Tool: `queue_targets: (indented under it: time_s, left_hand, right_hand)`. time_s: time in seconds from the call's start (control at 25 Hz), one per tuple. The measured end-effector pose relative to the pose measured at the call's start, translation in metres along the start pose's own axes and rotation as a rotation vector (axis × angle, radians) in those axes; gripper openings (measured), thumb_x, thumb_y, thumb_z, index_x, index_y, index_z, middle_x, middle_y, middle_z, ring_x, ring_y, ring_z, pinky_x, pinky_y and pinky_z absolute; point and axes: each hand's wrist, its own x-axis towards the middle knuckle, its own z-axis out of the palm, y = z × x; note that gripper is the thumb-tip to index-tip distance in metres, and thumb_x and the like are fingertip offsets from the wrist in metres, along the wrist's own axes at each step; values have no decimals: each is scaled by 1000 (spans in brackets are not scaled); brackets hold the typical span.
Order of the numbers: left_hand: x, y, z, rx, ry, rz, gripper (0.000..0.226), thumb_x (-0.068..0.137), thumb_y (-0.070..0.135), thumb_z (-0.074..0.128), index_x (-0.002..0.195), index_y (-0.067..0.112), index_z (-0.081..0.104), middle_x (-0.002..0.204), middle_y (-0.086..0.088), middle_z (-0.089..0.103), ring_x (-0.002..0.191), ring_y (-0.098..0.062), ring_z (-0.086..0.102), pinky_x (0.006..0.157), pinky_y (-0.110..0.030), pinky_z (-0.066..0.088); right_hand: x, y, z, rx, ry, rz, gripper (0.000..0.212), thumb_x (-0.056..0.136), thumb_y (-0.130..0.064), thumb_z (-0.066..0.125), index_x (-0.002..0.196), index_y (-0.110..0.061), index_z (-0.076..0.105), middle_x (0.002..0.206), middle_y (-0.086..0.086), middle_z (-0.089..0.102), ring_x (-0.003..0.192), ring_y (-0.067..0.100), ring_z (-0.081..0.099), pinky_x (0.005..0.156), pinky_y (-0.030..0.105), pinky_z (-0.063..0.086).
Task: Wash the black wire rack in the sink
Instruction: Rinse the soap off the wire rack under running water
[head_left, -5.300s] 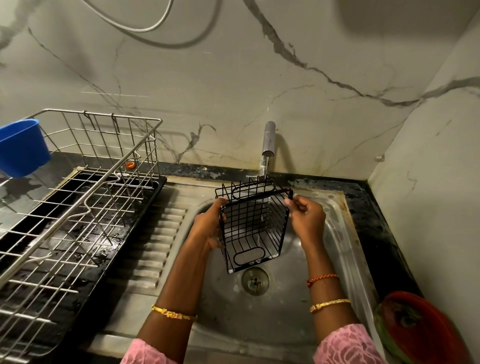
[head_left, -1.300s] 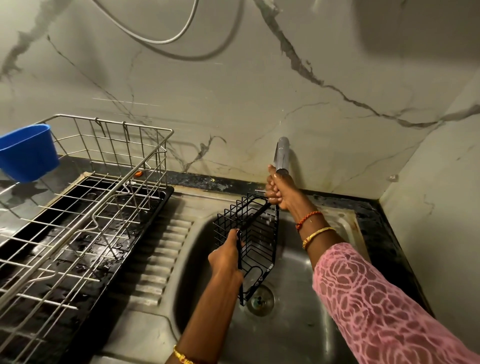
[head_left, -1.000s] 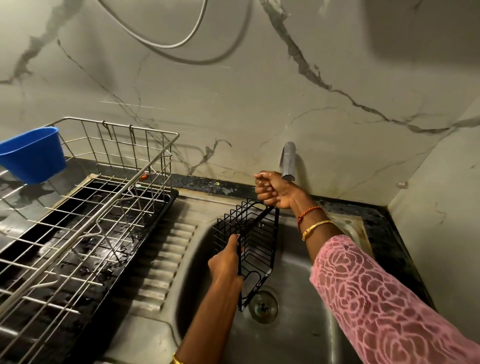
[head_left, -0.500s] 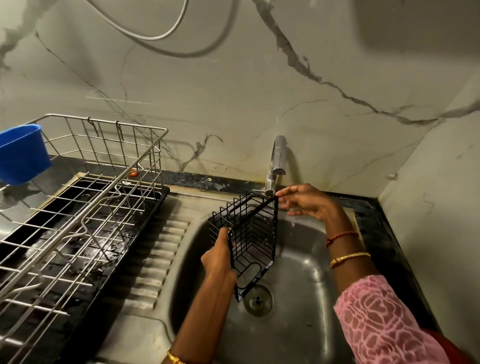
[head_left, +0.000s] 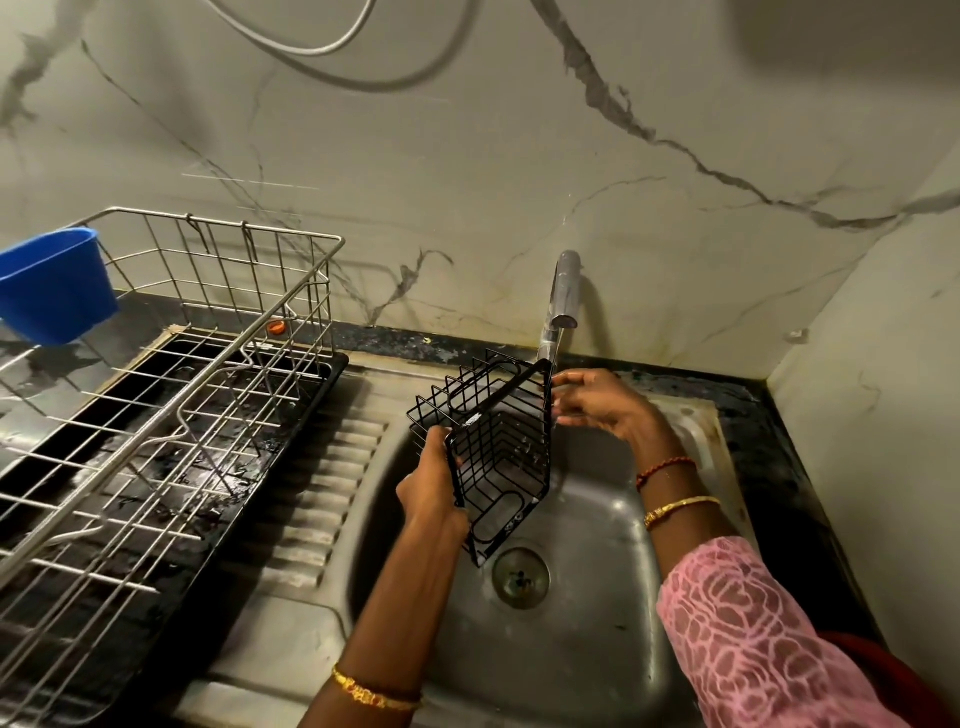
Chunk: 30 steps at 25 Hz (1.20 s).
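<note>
1. Black wire rack (head_left: 498, 457): small box-shaped basket of thin black wire, grid sides, rounded oblong loops in the end panels; looked wet and glossy.
2. Held tilted above the steel sink (head_left: 597, 613), one corner pointing down toward the drain (head_left: 520, 578), the upper corner just under the tap (head_left: 563, 291).
3. Thin stream of water fell from the spout past the rack's upper right corner.
4. Left hand (head_left: 434, 493): gripped the rack's left edge, fingers curled round the wire frame, thumb side up; gold bangle on that wrist.
5. Right hand (head_left: 605, 402): reached in from the right at the rack's top right corner, fingers (head_left: 566, 382) mostly extended, their tips touching the upper corner wire beside the water stream; could not tell whether pinched round the wire or merely laid against it.
6. Red thread band and gold bangle on the right wrist, pink patterned sleeve (head_left: 753, 649) below them.
7. To the left, on the dark surface (head_left: 156, 317): large steel dish drainer (head_left: 171, 395) over a black drip tray, with a blue plastic cup (head_left: 54, 286) hung on its far left rim.
8. Behind, a pale marble-patterned wall with a grey hose (head_left: 332, 47) looping across the top.
</note>
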Motion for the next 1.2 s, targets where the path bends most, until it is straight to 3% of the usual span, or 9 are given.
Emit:
queue_targets:
  time_s: [0.12,0.32,0.4,0.48,0.56,0.72,0.88,1.0,1.2]
  left_hand:
    - [1,-1,2,-11,-8,-6,37,77,38,72,96,7,65,85,-9,60,78,-23,54,79,-49,52]
    - [0,1,4,-44,-20,22,29,78,33,69,91,8,61,77,-3,56,87,-23,57,85,-50,49]
    - [2,4,4,-78,-47,1,27,75,36,68,86,13,58,70,0,51,75,-20,53,84,-49,50]
    - [7,2,3,-87,-52,-21,26,75,39,67,76,17,54,70,0,49,84,-22,51,96,-59,41]
    - [9,-3,1,-103,-33,-25,26,77,37,65,68,17,50,70,0,48,88,-22,48,99,-61,37]
    - [11,-8,-4,-127,-12,-29,26,77,34,64,61,20,48,58,3,43,61,-14,38,95,-53,39]
    - [3,-3,-4,-134,18,0,27,79,37,64,65,19,50,65,0,48,65,-16,44,72,-40,39]
    - [-4,0,-4,-149,25,8,26,79,35,64,67,18,50,64,0,49,62,-16,42,61,-34,33]
    - [-12,-2,0,-223,34,32,25,79,31,64,64,19,48,63,2,46,57,-12,35,96,-48,37]
  right_hand:
    - [-1,-1,3,29,-7,-31,36,88,14,45,119,-1,53,120,12,61,105,20,59,98,42,47]
    - [-2,-6,7,73,31,-91,29,90,11,46,117,1,52,119,10,63,109,19,61,77,29,51]
    - [-1,-8,8,24,41,-141,29,91,8,48,118,0,54,105,1,66,101,15,63,83,36,51]
    - [-1,-8,8,-25,52,-180,30,90,6,51,118,-2,55,94,-6,65,90,7,62,93,45,48]
    - [0,-7,8,-39,61,-195,30,89,7,51,118,-1,56,104,0,66,96,13,62,94,46,47]
    - [1,-6,11,-30,48,-231,28,89,7,54,116,0,58,109,7,65,83,5,62,79,31,52]
    - [4,-11,16,-11,26,-247,26,87,6,56,111,-3,61,105,6,67,85,7,64,70,21,55]
    - [2,-14,18,29,49,-246,23,86,5,58,107,-1,63,102,12,65,90,18,63,74,25,55]
    - [-5,-5,7,190,174,-201,13,86,5,57,98,3,62,97,16,66,79,18,66,69,24,58]
